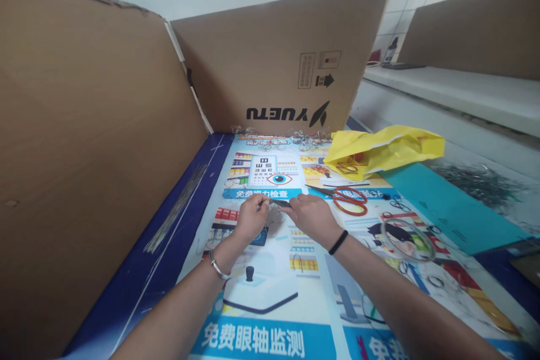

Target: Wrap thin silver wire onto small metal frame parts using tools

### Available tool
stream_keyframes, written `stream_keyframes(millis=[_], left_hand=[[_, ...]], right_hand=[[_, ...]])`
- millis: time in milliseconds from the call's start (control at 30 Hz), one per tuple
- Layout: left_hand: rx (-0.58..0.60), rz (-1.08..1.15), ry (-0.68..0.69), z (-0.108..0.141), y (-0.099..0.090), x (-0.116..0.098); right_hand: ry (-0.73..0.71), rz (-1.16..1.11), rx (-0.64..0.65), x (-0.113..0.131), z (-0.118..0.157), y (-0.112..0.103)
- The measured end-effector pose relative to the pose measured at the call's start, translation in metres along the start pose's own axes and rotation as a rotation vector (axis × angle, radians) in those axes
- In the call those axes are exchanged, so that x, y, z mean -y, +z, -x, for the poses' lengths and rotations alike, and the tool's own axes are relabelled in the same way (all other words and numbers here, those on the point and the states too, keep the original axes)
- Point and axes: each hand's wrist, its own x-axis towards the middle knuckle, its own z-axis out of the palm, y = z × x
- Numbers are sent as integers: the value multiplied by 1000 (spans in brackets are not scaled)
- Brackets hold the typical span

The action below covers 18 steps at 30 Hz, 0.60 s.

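My left hand (253,215) is closed in a pinch over the printed sheet, on a small tangle of clear or silvery wire (275,211). My right hand (314,215) is closed around a dark, narrow-tipped tool (280,203) that points left toward my left fingertips. Its handle is hidden in my palm, so I cannot tell its exact kind. Just beyond my right hand lie orange-handled scissors (350,198) with dark blades. A coil of clear wire (408,239) rests to the right, among several small dark rings (404,268).
Cardboard panels (270,67) wall off the left and back. A yellow bag (383,149) lies back right, with orange loops at its mouth. Straight wires (177,208) lie in a bundle at left. A wire heap (481,184) sits beyond a teal board (451,208). Wire scraps (310,139) line the back.
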Motion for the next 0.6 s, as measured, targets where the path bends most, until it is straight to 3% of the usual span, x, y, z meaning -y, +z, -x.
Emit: stream_keyframes(millis=[200,467,600], left_hand=[[73,113,-14,-3,-2,3],[219,467,-240,-2,-4,-7],[277,523,-256,-2,-7,-8]], right_hand=[[-29,-9,5,-9,-3,-1],[-24,-166,-7,-19,-7,11],[-89,-223,-9,-22,-8,15]])
